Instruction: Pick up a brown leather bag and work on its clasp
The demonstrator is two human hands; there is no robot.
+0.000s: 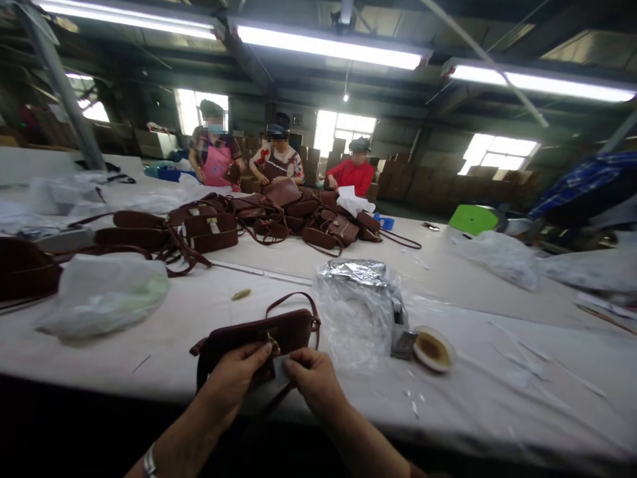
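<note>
A dark brown handbag point(223, 338) with a thin strap is at the near edge of the white table. My left hand point(236, 378) is closed on its front, with the thumb at a gold-coloured clasp point(273, 344). Just right of that, my right hand point(316, 378) pinches a small pale piece point(281, 370) against the bag's front. Its fingers are bent together. The bag's strap point(293, 295) loops up behind the right end. The fingers of my left hand behind the bag are partly hidden.
Many brown bags point(209, 229) lie piled across the table point(279, 272). Clear plastic point(353, 318) and a round dish point(434, 350) are to the right. White wrapping point(107, 292) lies left. Three people point(216, 156) stand beyond the table. A green board point(472, 219) is far right.
</note>
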